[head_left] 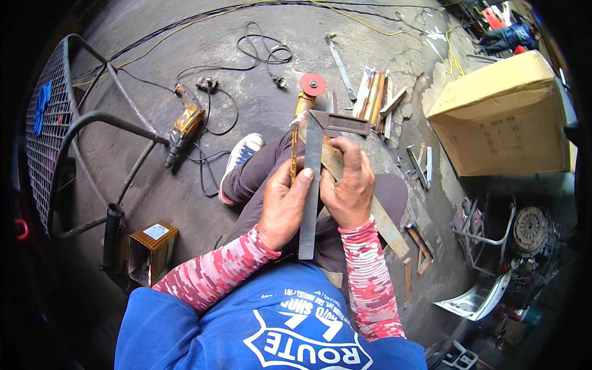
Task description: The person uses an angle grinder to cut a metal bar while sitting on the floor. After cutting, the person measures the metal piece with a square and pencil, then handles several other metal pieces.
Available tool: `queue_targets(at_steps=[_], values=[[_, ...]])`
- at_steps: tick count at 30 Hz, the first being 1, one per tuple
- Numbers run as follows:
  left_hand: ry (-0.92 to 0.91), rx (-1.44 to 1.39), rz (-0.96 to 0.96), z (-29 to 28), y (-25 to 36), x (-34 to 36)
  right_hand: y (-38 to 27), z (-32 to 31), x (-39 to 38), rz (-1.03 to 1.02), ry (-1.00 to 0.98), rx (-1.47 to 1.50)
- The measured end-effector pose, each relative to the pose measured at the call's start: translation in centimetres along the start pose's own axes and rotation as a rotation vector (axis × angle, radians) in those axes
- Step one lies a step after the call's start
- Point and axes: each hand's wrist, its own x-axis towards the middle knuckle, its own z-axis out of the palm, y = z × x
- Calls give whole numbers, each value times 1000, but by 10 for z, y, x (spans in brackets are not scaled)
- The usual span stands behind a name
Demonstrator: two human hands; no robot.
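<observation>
My left hand (282, 203) is closed on a try square, thumb pressed on its steel blade (310, 216). The square's dark stock (345, 123) points right at the far end. A narrow yellow strip with dark marks (295, 151) stands up beside the left fingers; its lower end is hidden. In my right hand (349, 188), fingers curled around it, is a rusty flat metal bar (387, 229) slanting across my lap under the square. Just beyond lies a yellow angle grinder (305, 103) with a red disc (312, 84).
A yellow-brown power drill (187, 123) with a black cord lies left. Metal offcuts (373, 92) rest ahead, near a steel strip (341, 68). A cardboard box (493, 111) stands right, a mesh-backed metal frame (92, 123) and square tin (153, 250) left. Another person (509, 37) is far right.
</observation>
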Motion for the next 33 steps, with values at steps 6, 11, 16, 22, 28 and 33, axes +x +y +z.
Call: queue_targets(at_steps=[6, 11, 16, 22, 28, 33], values=[[52, 67, 4, 3, -1, 1, 0, -3, 2, -21, -8, 19], [55, 99, 40, 5, -3, 2, 0, -10, 1, 31, -17, 148], [51, 117, 89, 5, -7, 4, -1, 5, 4, 211, 75, 16], [44, -1, -18, 5, -3, 4, -2, 4, 16, 169, 49, -113], [11, 27, -21, 6, 1, 2, -8, -5, 20, 320, 10, -15], [3, 37, -56, 5, 5, 2, -7, -5, 19, 334, 7, 32]])
